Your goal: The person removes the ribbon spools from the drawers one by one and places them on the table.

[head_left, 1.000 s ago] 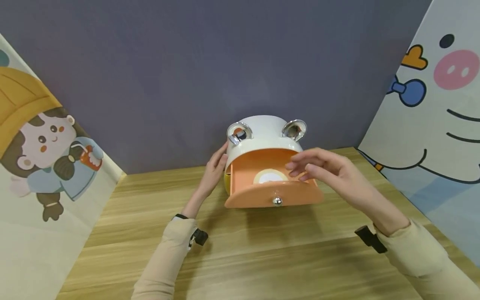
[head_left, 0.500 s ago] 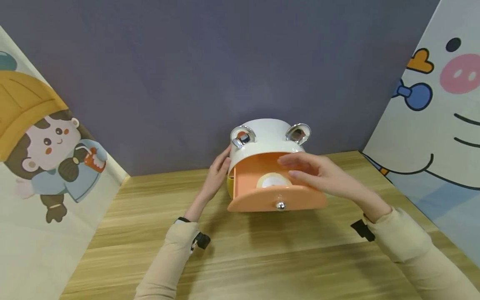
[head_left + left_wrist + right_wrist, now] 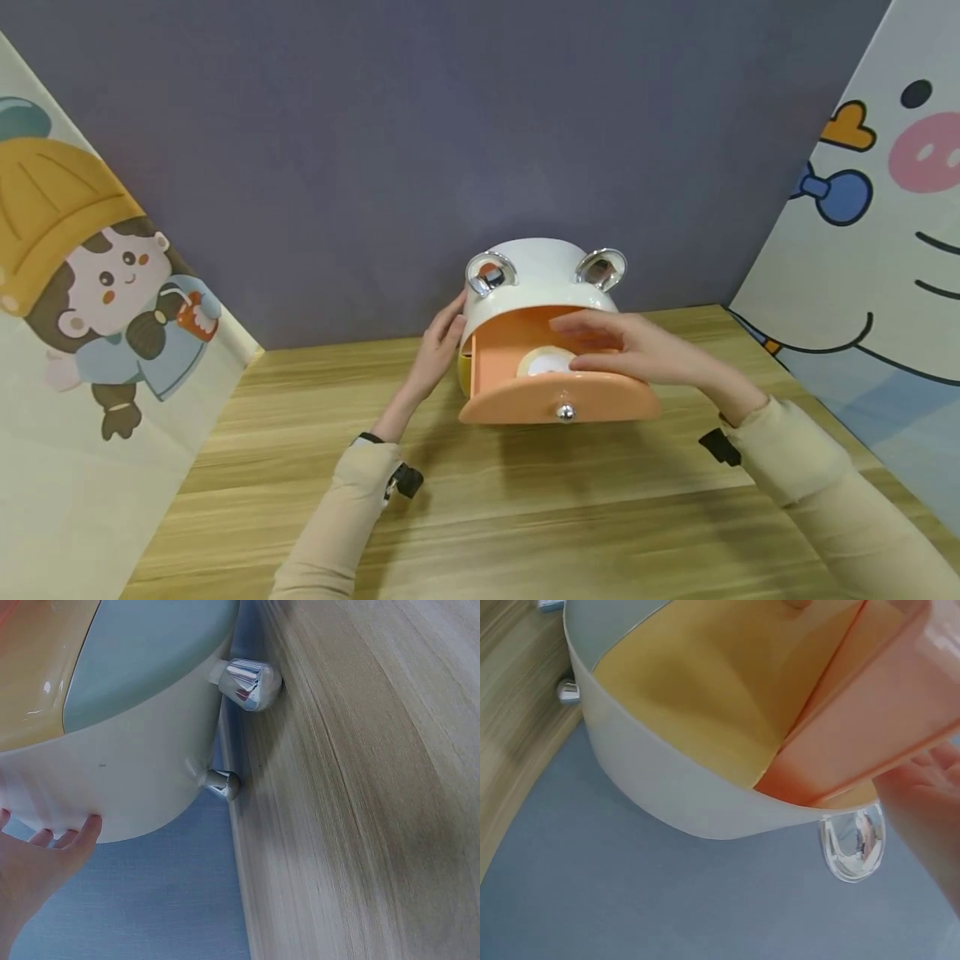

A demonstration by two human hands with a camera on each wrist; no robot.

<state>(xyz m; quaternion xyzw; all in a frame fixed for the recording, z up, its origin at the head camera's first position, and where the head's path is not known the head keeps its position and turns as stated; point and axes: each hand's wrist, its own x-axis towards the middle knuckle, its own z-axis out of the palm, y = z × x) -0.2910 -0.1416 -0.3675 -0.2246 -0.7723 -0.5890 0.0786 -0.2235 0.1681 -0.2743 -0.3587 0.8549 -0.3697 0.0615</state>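
Note:
A white animal-shaped cabinet [image 3: 536, 292] with chrome ears stands at the back of the table, its orange drawer [image 3: 517, 402] pulled out. Inside the drawer is a round white thing with a cream rim [image 3: 546, 362]; its kind cannot be told. My left hand [image 3: 433, 354] rests on the cabinet's left side, and the left wrist view shows its fingertips against the white wall [image 3: 127, 787]. My right hand [image 3: 637, 350] reaches over the drawer's right side, fingers loosely extended, thumb close to the round thing. Whether they touch cannot be told. In the right wrist view the drawer wall [image 3: 855, 727] hides the fingers.
A grey wall [image 3: 360, 167] rises right behind the cabinet. Printed panels [image 3: 847, 275] flank the wooden table [image 3: 465, 517] on both sides. Short chrome feet [image 3: 251, 684] hold the cabinet up. A chrome knob [image 3: 566, 412] sits on the drawer front.
My right hand has moved left and further into the drawer, its thumb lowering toward the round white thing. My left hand stays against the cabinet. The head view has shifted slightly.

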